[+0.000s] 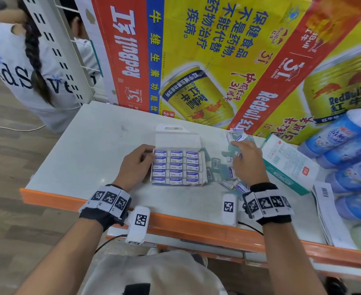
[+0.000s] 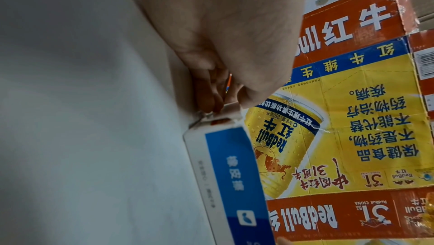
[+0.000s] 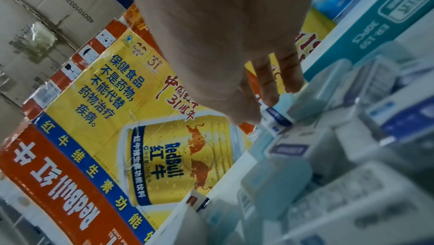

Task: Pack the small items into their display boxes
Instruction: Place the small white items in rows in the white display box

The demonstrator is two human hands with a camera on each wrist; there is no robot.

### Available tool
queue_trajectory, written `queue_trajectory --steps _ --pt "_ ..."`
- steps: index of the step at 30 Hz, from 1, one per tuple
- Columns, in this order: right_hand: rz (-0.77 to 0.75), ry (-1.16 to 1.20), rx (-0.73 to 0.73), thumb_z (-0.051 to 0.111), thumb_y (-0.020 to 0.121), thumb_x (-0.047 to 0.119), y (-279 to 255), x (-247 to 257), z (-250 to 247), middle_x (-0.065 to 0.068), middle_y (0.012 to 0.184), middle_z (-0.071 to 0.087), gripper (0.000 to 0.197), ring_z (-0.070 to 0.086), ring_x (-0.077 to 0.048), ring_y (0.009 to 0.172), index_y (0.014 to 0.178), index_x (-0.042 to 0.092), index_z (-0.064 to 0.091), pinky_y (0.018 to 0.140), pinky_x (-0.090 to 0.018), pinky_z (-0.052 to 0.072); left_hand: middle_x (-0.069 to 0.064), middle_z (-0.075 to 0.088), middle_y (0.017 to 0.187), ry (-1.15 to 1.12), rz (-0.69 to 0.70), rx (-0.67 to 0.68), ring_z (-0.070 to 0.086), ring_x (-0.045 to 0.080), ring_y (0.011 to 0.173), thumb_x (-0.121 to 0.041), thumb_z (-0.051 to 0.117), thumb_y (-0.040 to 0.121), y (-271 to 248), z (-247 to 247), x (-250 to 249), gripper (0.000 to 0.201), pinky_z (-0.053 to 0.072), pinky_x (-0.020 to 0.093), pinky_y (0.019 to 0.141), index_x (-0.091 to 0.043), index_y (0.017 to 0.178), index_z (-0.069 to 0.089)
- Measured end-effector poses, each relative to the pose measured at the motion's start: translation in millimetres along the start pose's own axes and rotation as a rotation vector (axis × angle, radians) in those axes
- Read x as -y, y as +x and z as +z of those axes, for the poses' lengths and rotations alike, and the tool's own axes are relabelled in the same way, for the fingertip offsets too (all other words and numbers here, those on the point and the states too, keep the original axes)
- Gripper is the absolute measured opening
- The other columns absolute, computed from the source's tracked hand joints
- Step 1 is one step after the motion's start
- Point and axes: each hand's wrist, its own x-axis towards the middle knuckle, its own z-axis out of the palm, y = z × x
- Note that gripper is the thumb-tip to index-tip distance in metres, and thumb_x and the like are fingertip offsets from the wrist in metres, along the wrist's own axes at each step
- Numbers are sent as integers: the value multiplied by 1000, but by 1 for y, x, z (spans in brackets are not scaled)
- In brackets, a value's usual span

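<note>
**packer_42:** where's everything at right now?

**me:** display box (image 1: 178, 165) sits mid-worktop (image 1: 86, 145), flap open, three columns of erasers looking nearly full; my left hand (image 1: 136, 165) is curled against its left wall, fingers pinching the top-left corner; right hand (image 1: 248, 161) is over the loose erasers (image 1: 230, 177) just right of the box, fingers (image 3: 270, 89) bent down onto one eraser (image 3: 278, 117); touching it, but I can't tell if it's properly gripped yet

**packer_42:** tips for the pick?

**me:** I'd pinch one eraser by its long sides so its neighbours stay put; keep the left hand bracing the box so it doesn't skid; drop it in label up to match the rows
</note>
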Motion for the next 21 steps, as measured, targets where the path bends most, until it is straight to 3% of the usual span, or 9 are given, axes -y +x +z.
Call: queue_trajectory --steps 4,6,9,12,15,19,21 --pt "79 -41 39 51 83 -8 1 -8 2 -20 121 52 45 47 -36 114 124 9 58 100 -40 40 -10 69 86 -9 -16 -4 65 10 66 -23 47 94 0 1 0 19 55 35 48 -35 96 61" --pt "69 16 8 52 81 -9 0 -9 4 -17 112 55 38 53 -30 102 114 7 62 92 -35 43 -11 69 88 2 -22 -6 65 9 69 -23 47 95 0 0 1 19 57 35 50 -35 97 61" --pt "36 64 0 58 82 -3 -2 -6 8 -8 98 57 25 51 -16 81 102 10 65 77 -23 39 -11 69 88 8 -18 -1 65 7 69 -24 47 95 0 0 1 18 57 34 49 -35 98 61" --pt "25 142 -54 61 83 3 -3 -4 9 -2 91 56 18 47 -6 71 99 11 63 73 -20 37 -11 69 86 8 -18 -2 65 6 66 -24 47 95 0 1 1 19 56 33 47 -37 96 61" --pt "-17 249 -107 60 87 10 -5 1 8 -4 98 60 13 52 -8 75 99 15 58 72 -21 38 -12 69 84 8 -23 -5 65 6 65 -24 47 95 1 1 0 18 56 35 48 -35 97 61" --pt "-113 415 -54 51 92 8 -9 15 5 -6 106 50 14 62 -16 80 100 19 51 72 -25 49 -12 69 86 10 -22 1 65 4 67 -24 46 95 1 0 1 18 57 33 50 -35 97 61" --pt "-170 397 -13 50 91 7 -11 20 6 -2 104 48 20 59 -10 82 103 22 53 73 -21 47 -12 69 85 7 -20 3 65 5 66 -23 46 95 0 0 1 19 56 33 49 -35 97 61"
